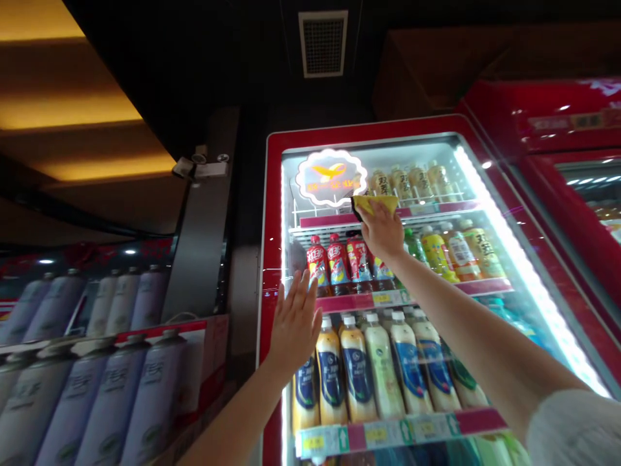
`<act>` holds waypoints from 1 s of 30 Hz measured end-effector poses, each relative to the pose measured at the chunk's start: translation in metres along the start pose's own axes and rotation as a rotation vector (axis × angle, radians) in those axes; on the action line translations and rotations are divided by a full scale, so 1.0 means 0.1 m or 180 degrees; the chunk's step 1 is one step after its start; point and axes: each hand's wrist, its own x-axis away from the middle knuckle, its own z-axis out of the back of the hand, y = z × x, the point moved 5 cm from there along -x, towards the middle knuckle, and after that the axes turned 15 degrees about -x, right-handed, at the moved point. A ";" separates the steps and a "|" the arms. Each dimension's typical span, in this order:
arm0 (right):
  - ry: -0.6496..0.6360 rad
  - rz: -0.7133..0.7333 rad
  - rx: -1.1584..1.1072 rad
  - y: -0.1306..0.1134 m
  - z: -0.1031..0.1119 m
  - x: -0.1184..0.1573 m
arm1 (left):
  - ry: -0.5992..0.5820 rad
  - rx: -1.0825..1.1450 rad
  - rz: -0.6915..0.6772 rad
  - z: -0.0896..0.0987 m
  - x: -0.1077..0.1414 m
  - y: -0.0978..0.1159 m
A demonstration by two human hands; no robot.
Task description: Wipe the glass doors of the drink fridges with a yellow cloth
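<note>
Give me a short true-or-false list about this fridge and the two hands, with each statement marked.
1. The right hand holds a yellow cloth. True.
2. The left hand is clenched in a fist. False: it is open, with its fingers extended.
3. The drinks cooler is edged in blue. False: its edging is red.
4. A glowing sign shows near the cooler's upper left corner. True.
5. The ceiling vent is round. False: it is four-sided.
</note>
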 end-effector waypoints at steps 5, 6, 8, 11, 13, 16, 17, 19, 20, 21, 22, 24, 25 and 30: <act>-0.0329 0.0098 0.0151 -0.13 -0.02 0.48 | 0.0022 0.0069 0.0004 0.00 -0.09 0.14; -0.0468 0.0257 0.0119 -0.16 -0.04 0.44 | 0.0021 0.0098 -0.0009 -0.01 -0.15 0.21; -0.0631 0.0487 0.0048 -0.10 -0.03 0.25 | -0.0024 0.0167 -0.0023 -0.04 -0.29 0.37; -0.0469 0.0341 -0.0005 0.37 0.17 -0.02 | -0.0123 0.0276 -0.0082 -0.06 -0.47 0.62; -0.0140 -0.0029 -0.0010 0.77 0.37 0.04 | -0.0160 0.0365 -0.0084 -0.05 -0.52 0.73; 0.0137 -0.0450 0.0106 1.09 0.57 0.51 | -0.0153 0.0508 -0.0003 -0.04 -0.50 0.83; 0.0101 -0.0488 0.0163 1.07 0.58 0.68 | -0.0128 0.0549 0.0005 -0.04 -0.50 0.86; -0.0201 -0.0317 0.0239 0.86 0.52 0.91 | -0.0060 0.0612 -0.0019 -0.04 -0.50 0.94; -0.0417 -0.0152 0.0250 0.72 0.45 0.94 | -0.0025 0.0638 -0.0039 -0.05 -0.52 0.98; -0.0593 0.0008 0.0253 0.59 0.39 0.91 | 0.0007 0.0660 -0.0060 -0.06 -0.55 1.02; -0.0735 0.0148 0.0250 0.48 0.34 0.82 | 0.0041 0.0678 -0.0081 -0.08 -0.59 1.06; -0.0869 0.0261 0.0269 0.42 0.29 0.53 | 0.0115 0.0693 -0.0138 -0.10 -0.68 1.14; -0.0866 0.0222 0.0290 0.48 0.30 0.37 | 0.0157 0.0691 -0.0189 -0.10 -0.71 1.17; -0.0392 -0.0548 0.0549 1.21 0.56 0.03 | 0.0324 0.0692 -0.0536 -0.04 -0.66 1.15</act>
